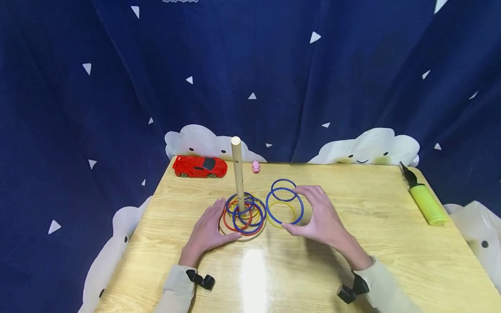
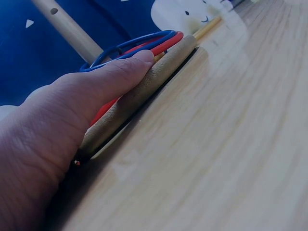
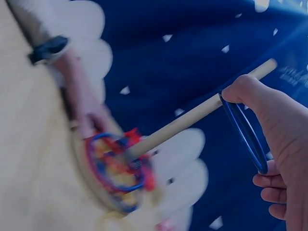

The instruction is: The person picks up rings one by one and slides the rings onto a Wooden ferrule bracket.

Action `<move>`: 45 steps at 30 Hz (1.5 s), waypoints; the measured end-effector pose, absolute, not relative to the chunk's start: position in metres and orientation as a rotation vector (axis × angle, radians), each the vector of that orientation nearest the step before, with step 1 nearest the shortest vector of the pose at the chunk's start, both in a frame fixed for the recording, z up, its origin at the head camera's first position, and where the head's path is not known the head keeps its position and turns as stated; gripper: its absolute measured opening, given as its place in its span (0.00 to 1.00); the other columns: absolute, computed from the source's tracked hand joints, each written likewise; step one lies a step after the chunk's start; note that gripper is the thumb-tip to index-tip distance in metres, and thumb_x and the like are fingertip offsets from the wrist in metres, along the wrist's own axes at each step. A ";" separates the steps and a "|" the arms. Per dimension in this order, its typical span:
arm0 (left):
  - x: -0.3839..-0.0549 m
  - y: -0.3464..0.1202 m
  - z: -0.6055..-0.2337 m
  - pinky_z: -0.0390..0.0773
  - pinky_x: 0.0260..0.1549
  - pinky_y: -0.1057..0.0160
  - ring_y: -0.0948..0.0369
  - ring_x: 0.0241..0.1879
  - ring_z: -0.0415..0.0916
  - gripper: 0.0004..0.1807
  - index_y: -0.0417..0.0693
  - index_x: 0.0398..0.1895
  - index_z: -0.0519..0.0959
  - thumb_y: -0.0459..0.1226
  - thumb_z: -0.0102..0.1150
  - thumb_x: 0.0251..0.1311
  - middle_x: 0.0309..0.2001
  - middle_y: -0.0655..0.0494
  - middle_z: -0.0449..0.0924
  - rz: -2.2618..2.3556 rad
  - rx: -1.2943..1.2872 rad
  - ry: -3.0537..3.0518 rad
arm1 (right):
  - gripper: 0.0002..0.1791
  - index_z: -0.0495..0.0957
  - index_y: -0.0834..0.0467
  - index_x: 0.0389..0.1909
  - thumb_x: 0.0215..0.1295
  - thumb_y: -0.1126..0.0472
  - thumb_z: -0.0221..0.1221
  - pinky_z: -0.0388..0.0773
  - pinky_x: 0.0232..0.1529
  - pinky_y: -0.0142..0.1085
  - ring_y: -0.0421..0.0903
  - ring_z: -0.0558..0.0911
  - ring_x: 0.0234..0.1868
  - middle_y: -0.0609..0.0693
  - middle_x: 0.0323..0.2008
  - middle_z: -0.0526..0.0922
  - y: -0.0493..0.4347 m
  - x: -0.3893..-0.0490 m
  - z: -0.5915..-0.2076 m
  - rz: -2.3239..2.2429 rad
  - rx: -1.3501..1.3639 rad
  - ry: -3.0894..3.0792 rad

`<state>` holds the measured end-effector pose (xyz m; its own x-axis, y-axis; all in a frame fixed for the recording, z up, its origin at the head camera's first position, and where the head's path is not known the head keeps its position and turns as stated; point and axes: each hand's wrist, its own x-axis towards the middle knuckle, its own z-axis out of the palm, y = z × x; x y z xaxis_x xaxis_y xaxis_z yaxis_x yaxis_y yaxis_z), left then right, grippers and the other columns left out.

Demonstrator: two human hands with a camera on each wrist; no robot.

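Observation:
My left hand [image 1: 207, 231] rests against the left side of a round wooden ring-toss base [image 1: 247, 239], its thumb along the near rim beside the rings. From the base rises a wooden post [image 1: 238, 174], with several red, blue and yellow rings piled around its foot. Held up to the right of the post is a blue ring [image 1: 284, 189], pinched between the thumb and fingers of my right hand [image 1: 322, 219]. Behind it, another blue ring [image 1: 283, 180] and a yellow ring [image 1: 275, 225] lie on the table. The right wrist view shows the held ring nearly edge-on.
A red toy car [image 1: 199, 167] stands at the table's back left, with a small pink pig figure [image 1: 256, 167] to its right. A green hand pump [image 1: 427, 204] lies near the right edge. Behind the table [image 1: 372, 243] hangs a dark blue curtain [image 1: 250, 52].

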<state>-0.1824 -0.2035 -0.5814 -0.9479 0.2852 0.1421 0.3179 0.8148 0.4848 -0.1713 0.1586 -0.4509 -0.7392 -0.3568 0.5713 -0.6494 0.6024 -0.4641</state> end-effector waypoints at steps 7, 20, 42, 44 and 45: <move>-0.178 -0.206 -0.583 0.51 0.81 0.51 0.56 0.83 0.45 0.72 0.49 0.85 0.51 0.81 0.61 0.44 0.84 0.56 0.51 -0.804 -0.472 -2.947 | 0.48 0.80 0.64 0.59 0.39 0.37 0.79 0.71 0.61 0.45 0.55 0.77 0.59 0.55 0.56 0.84 0.145 -0.194 -0.391 0.999 0.886 -2.198; -0.179 -0.206 -0.584 0.50 0.81 0.51 0.56 0.83 0.45 0.72 0.50 0.86 0.50 0.81 0.61 0.44 0.84 0.56 0.50 -0.796 -0.464 -2.960 | 0.46 0.82 0.66 0.56 0.38 0.41 0.78 0.72 0.61 0.45 0.55 0.77 0.58 0.56 0.53 0.85 0.101 -0.220 -0.316 1.007 1.001 -1.976; -0.183 -0.203 -0.581 0.50 0.81 0.51 0.55 0.83 0.46 0.72 0.48 0.85 0.50 0.81 0.59 0.46 0.84 0.54 0.51 -0.780 -0.481 -2.956 | 0.49 0.81 0.63 0.56 0.39 0.33 0.77 0.74 0.59 0.50 0.52 0.75 0.57 0.54 0.55 0.83 0.070 -0.250 -0.355 0.829 0.971 -2.356; -0.183 -0.203 -0.581 0.50 0.81 0.51 0.55 0.83 0.46 0.72 0.48 0.85 0.50 0.81 0.59 0.46 0.84 0.54 0.51 -0.778 -0.480 -2.956 | 0.49 0.81 0.63 0.56 0.38 0.32 0.77 0.74 0.59 0.50 0.52 0.76 0.56 0.54 0.54 0.84 0.070 -0.250 -0.366 0.823 0.961 -2.395; -0.183 -0.203 -0.581 0.50 0.81 0.51 0.55 0.83 0.46 0.72 0.48 0.85 0.50 0.81 0.59 0.46 0.84 0.54 0.51 -0.775 -0.480 -2.956 | 0.49 0.81 0.63 0.55 0.39 0.31 0.76 0.74 0.58 0.50 0.52 0.76 0.56 0.53 0.53 0.84 0.071 -0.249 -0.372 0.815 0.956 -2.414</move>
<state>-0.1828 -0.2034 -0.5809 -0.9508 0.2843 0.1234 0.3083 0.8264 0.4713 -0.2494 0.0708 -0.3723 -0.6770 -0.4742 0.5629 -0.7184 0.5921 -0.3652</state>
